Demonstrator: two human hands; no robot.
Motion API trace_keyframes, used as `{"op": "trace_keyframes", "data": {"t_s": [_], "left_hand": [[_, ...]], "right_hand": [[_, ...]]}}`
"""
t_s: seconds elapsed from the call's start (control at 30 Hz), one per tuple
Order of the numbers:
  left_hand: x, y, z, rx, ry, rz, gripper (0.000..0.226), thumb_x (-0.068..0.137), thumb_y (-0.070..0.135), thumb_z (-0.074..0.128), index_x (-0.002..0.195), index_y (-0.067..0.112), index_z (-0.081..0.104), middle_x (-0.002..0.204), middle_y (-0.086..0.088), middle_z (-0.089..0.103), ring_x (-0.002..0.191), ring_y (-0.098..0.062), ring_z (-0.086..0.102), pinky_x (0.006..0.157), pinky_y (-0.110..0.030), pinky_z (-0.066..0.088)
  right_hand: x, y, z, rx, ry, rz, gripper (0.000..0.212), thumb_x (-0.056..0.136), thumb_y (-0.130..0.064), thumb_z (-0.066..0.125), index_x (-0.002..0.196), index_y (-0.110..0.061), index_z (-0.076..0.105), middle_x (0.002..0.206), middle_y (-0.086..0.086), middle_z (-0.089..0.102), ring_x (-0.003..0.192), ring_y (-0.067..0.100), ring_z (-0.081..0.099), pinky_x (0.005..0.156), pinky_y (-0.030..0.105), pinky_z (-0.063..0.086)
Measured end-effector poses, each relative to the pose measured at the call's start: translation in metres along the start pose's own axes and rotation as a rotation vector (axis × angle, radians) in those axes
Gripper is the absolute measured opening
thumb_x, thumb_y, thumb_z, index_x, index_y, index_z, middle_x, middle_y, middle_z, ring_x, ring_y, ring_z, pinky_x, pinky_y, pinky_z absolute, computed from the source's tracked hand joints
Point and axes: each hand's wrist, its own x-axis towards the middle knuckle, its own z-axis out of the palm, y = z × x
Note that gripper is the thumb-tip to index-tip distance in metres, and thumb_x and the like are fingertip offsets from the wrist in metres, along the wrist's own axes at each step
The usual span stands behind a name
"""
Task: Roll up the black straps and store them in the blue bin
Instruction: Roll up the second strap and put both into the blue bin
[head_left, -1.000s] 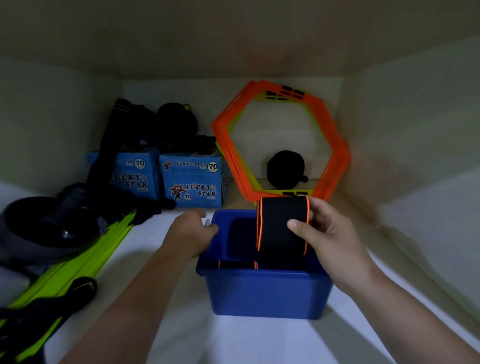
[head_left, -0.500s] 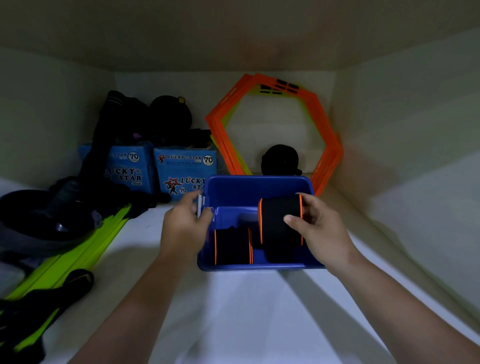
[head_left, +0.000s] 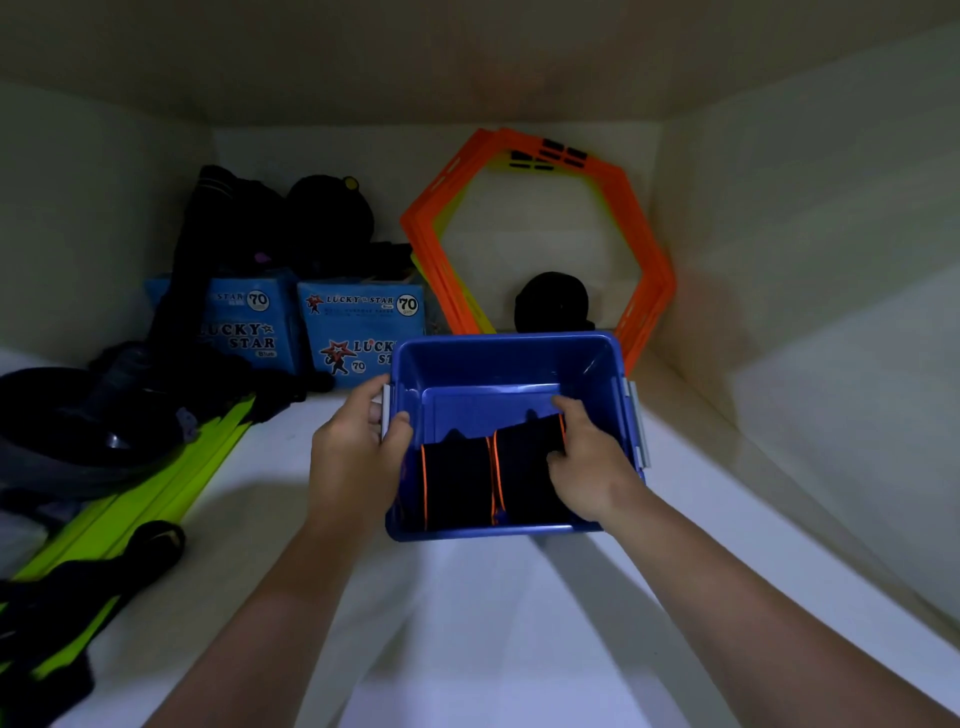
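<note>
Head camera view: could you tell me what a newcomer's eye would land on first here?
Probably the blue bin at centre, with two rolled black straps side by side inside; the left hand grips its rim and the right hand rests on the right roll. Behind it, orange hexagon frames lean against the back wall.

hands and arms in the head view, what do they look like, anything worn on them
Both forearms are bare from the bottom edge of the picture up to the wrists: no sleeves show. The left hand and the right hand wear no gloves, and no watch, ring or band can be seen. The dim light hides finer detail.
</note>
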Motion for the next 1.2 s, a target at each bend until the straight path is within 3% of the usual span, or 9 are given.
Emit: {"op": "trace_keyframes", "data": {"t_s": [0.1, 0.3, 0.47, 0.57, 0.7, 0.8, 0.97, 1.1, 1.2], "left_hand": [[0.0, -0.001, 0.001, -0.003, 0.013, 0.0, 0.042, 0.094, 0.018, 0.062, 0.135, 0.025, 0.058, 0.08, 0.011, 0.06, 0.069, -0.013, 0.061, 0.061, -0.022, 0.046], [-0.001, -0.002, 0.002, -0.028, 0.015, -0.012, 0.041, 0.093, 0.019, 0.062, 0.133, 0.028, 0.058, 0.084, -0.004, 0.066, 0.072, -0.025, 0.063, 0.071, -0.044, 0.056], [-0.001, -0.003, 0.003, -0.05, 0.024, -0.027, 0.041, 0.093, 0.021, 0.062, 0.134, 0.029, 0.058, 0.084, -0.002, 0.066, 0.073, -0.024, 0.064, 0.069, -0.043, 0.056], [-0.001, -0.001, 0.002, -0.059, 0.019, -0.042, 0.042, 0.093, 0.022, 0.062, 0.134, 0.03, 0.057, 0.086, 0.004, 0.066, 0.074, -0.021, 0.065, 0.07, -0.042, 0.057], [0.001, 0.001, 0.001, -0.056, 0.01, -0.051, 0.041, 0.094, 0.019, 0.063, 0.134, 0.027, 0.059, 0.079, 0.01, 0.061, 0.072, -0.021, 0.064, 0.07, -0.042, 0.056], [0.003, 0.0, 0.001, -0.069, 0.008, -0.067, 0.044, 0.094, 0.021, 0.063, 0.137, 0.026, 0.057, 0.08, 0.01, 0.063, 0.073, -0.018, 0.066, 0.072, -0.042, 0.058], [0.009, -0.001, 0.001, -0.08, -0.02, -0.103, 0.047, 0.094, 0.027, 0.063, 0.141, 0.023, 0.055, 0.084, 0.011, 0.067, 0.078, -0.016, 0.068, 0.076, -0.042, 0.059], [0.015, 0.001, 0.002, -0.169, -0.053, -0.163, 0.043, 0.095, 0.022, 0.065, 0.137, 0.018, 0.059, 0.084, 0.013, 0.068, 0.078, -0.009, 0.068, 0.08, -0.043, 0.06], [0.021, -0.002, 0.002, -0.307, -0.097, -0.261, 0.043, 0.091, 0.023, 0.07, 0.132, 0.014, 0.062, 0.095, -0.002, 0.076, 0.084, -0.021, 0.074, 0.084, -0.048, 0.061]], "right_hand": [[0.008, -0.002, 0.003, -0.119, -0.062, 0.072, 0.069, 0.093, -0.003, 0.043, 0.156, -0.022, 0.02, 0.127, 0.017, 0.058, 0.112, 0.034, 0.06, 0.088, 0.035, 0.048], [0.024, -0.004, 0.012, -0.356, -0.109, 0.149, 0.05, 0.094, -0.009, 0.049, 0.141, -0.005, 0.035, 0.127, 0.024, 0.061, 0.114, 0.04, 0.062, 0.095, 0.047, 0.054], [0.028, -0.003, 0.016, -0.579, -0.015, 0.083, 0.067, 0.095, -0.008, 0.049, 0.154, -0.001, 0.019, 0.131, 0.024, 0.06, 0.116, 0.041, 0.062, 0.094, 0.047, 0.054], [0.017, -0.007, 0.008, -0.592, 0.039, -0.047, 0.058, 0.092, -0.007, 0.051, 0.147, -0.004, 0.033, 0.123, 0.022, 0.062, 0.108, 0.041, 0.065, 0.088, 0.046, 0.055], [-0.006, -0.009, -0.033, -0.418, 0.368, -0.375, 0.038, 0.085, -0.014, 0.06, 0.123, -0.015, 0.062, 0.112, 0.013, 0.067, 0.1, 0.036, 0.064, 0.083, 0.041, 0.055], [-0.005, 0.006, -0.07, -0.192, 0.58, -0.336, 0.047, 0.08, -0.02, 0.069, 0.126, -0.021, 0.06, 0.117, 0.007, 0.066, 0.11, 0.03, 0.059, 0.094, 0.038, 0.048], [0.019, 0.027, -0.07, 0.542, 0.111, 0.16, 0.062, 0.082, -0.011, 0.071, 0.137, -0.017, 0.044, 0.111, 0.013, 0.068, 0.094, 0.034, 0.067, 0.089, 0.06, 0.057], [0.025, 0.041, -0.066, 0.606, 0.047, 0.185, 0.078, 0.084, -0.01, 0.07, 0.152, -0.019, 0.035, 0.117, 0.018, 0.07, 0.096, 0.036, 0.071, 0.083, 0.051, 0.061], [0.027, 0.044, -0.068, 0.646, 0.031, 0.197, 0.074, 0.084, -0.009, 0.071, 0.15, -0.015, 0.039, 0.115, 0.02, 0.071, 0.085, 0.032, 0.07, 0.074, 0.045, 0.061]]}}
